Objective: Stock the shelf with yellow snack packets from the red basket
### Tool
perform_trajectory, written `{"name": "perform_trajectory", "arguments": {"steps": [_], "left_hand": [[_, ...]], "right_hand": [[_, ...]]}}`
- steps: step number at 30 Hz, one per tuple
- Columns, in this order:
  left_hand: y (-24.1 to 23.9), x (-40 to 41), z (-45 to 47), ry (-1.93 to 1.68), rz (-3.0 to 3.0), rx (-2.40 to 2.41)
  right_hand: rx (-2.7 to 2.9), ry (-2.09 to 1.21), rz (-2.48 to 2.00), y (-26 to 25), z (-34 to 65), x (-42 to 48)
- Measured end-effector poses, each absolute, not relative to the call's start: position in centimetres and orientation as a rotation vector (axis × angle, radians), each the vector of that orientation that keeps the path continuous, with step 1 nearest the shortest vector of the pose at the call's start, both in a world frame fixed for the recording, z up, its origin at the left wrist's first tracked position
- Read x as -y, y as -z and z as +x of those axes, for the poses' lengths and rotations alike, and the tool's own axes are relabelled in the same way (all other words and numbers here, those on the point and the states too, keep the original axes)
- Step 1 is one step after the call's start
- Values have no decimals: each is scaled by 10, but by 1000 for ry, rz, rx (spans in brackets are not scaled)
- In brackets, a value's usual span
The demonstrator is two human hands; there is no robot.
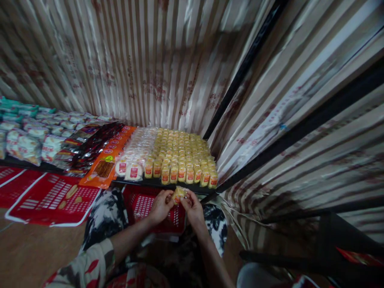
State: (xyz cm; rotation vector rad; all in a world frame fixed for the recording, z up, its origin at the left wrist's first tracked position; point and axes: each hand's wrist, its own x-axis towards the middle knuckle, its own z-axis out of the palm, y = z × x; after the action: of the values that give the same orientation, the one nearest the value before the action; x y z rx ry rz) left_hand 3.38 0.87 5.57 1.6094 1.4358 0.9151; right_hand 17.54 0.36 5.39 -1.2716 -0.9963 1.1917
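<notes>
My left hand (161, 205) and my right hand (193, 207) meet just below the front edge of a low dark shelf (168, 183). Both pinch one small yellow snack packet (179, 194) between their fingertips. On the shelf right above them lie several rows of the same yellow packets with red labels (183, 154). Left of those rows sit pale packets with red labels (135, 160). A red plastic basket (147, 208) stands under my hands, partly hidden by them.
Orange packets (109, 158), dark red packets (90, 144) and white and green bags (27, 136) fill the shelf to the left. Red flat trays (51, 198) lie on the floor. Striped wrapping covers the back wall and the right side, with a black frame post (240, 76).
</notes>
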Motion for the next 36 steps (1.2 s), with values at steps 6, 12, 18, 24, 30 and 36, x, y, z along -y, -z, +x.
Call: {"name": "perform_trajectory", "arguments": {"steps": [6,12,18,24,30,36], "left_hand": [[-53,-11,1,-1129,1498,-1621],[-65,-32,-22,-1068,1472,-1883],[-61,-50,-20,-1078,1443,-1926],[-54,-55,-16,-1064,1482,-1909],[-54,-54,-15,-1109,1512,-2000],[-55,-58,-15,-1116,1525,-1927]], "right_hand": [[1320,-1000,-1283,-66,133,-13],[1656,-636,-1316,-68,106,-30],[1724,-515,-1389,-47,109,-42],[1747,-486,-1385,-37,113,-44],[1688,-495,-1377,-40,109,-43],[1677,-492,-1359,-39,109,-44]]}}
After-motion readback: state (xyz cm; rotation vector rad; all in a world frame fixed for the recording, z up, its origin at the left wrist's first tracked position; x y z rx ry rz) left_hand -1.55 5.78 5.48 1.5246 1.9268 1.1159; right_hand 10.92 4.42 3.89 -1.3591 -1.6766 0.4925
